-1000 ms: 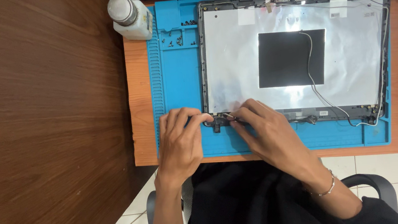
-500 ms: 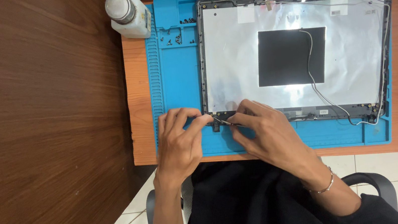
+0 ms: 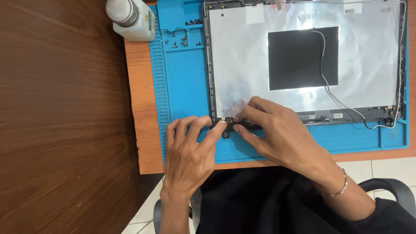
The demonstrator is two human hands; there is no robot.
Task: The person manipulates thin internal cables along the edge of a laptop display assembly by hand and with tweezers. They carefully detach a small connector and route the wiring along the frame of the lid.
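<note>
Pinching a small black hinge [image 3: 226, 126] with fingers together, both hands [image 3: 191, 153] [image 3: 279, 134] meet at the silver-lined laptop lid [image 3: 242, 49].

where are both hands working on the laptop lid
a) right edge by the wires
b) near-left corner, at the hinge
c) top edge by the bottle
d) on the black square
b: the left hand and right hand meet at the hinge on the lid near its left corner.
</note>
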